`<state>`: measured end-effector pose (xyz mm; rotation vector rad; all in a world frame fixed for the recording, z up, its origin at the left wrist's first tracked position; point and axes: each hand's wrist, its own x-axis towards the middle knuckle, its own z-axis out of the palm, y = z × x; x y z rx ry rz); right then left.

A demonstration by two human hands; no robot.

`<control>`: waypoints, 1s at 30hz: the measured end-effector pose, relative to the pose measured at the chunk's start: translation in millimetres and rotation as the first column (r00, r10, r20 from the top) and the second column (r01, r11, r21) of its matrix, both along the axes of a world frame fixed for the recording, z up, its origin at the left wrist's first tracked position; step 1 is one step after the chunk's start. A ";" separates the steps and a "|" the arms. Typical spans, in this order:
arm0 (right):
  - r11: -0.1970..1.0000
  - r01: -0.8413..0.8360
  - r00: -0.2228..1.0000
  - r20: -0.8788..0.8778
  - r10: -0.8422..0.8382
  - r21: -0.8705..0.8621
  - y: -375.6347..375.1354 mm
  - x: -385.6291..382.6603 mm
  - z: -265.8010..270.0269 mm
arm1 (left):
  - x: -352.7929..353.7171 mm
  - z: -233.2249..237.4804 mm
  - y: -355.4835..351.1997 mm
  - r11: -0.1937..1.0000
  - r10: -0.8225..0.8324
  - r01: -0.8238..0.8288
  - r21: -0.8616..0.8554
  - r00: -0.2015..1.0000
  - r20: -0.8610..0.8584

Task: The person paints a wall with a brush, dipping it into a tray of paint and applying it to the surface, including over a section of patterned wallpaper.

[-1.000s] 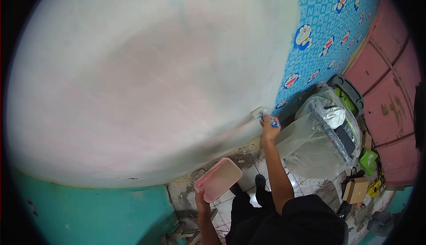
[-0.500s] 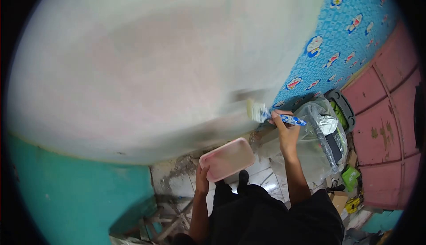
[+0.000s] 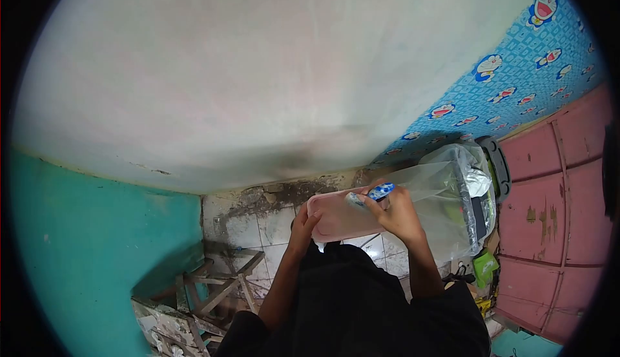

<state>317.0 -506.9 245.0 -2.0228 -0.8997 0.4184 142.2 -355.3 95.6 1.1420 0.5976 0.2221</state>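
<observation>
A shallow pink tray [image 3: 336, 222] is held out in front of my body, its left end gripped by my left hand [image 3: 303, 228]. My right hand [image 3: 395, 215] is closed around a paintbrush [image 3: 382, 191] with a blue-and-white handle. The brush's whitish bristle end points down and left over the right part of the tray, overlapping it in this view. Behind them rises the white wall [image 3: 245, 85], with a darker greyish patch low down.
Blue cartoon wallpaper [image 3: 471, 105] covers the wall at right, beside a pink panelled door [image 3: 542, 208]. A clear plastic bag [image 3: 433, 195] with contents stands right of my hand. A wooden frame [image 3: 219, 292] sits lower left by the teal wall [image 3: 97, 247].
My right hand has brought the brush from the wall down to the tray and turned it. The tray now lies more level, and the view has shifted.
</observation>
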 end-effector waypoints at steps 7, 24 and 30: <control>0.998 0.062 0.998 0.018 -0.062 -0.017 8.0 -3.8 -47.5 | 7.8 16.2 1.3 1.000 0.011 -0.011 0.008 1.000 -0.001; 0.881 0.412 0.804 -0.548 -0.231 0.233 -14.3 5.5 -53.7 | 8.5 11.6 3.4 0.996 0.086 -0.086 -0.036 0.996 0.015; 0.614 0.713 0.485 -0.870 -0.084 0.338 -26.6 0.4 -80.8 | 3.6 -0.7 11.0 0.989 0.109 -0.105 -0.102 0.993 0.033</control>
